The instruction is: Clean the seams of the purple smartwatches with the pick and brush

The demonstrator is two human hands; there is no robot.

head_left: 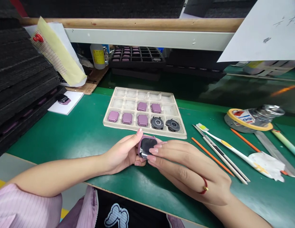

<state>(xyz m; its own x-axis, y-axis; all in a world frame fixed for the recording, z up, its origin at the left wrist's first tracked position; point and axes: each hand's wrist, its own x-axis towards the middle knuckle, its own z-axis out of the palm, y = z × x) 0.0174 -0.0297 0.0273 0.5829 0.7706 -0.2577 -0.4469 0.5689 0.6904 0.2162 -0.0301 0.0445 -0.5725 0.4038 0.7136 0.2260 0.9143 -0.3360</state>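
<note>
Left hand (125, 149) pinches purple watch case (147, 145) at its three o'clock; case near-square, long axis unclear; right hand (197, 171) equally near, fingertips (154, 150) on case's four o'clock side, thumb hidden, cannot tell if pinching; tray (170, 109) at twelve o'clock.

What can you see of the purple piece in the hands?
The purple piece is squarish, like a watch case, its dark, glossy face toward the camera, glinting at lower left. The left hand grips its left side; the right hand has fingertips at the face's right side. It is held in front of the pale tray.
</note>
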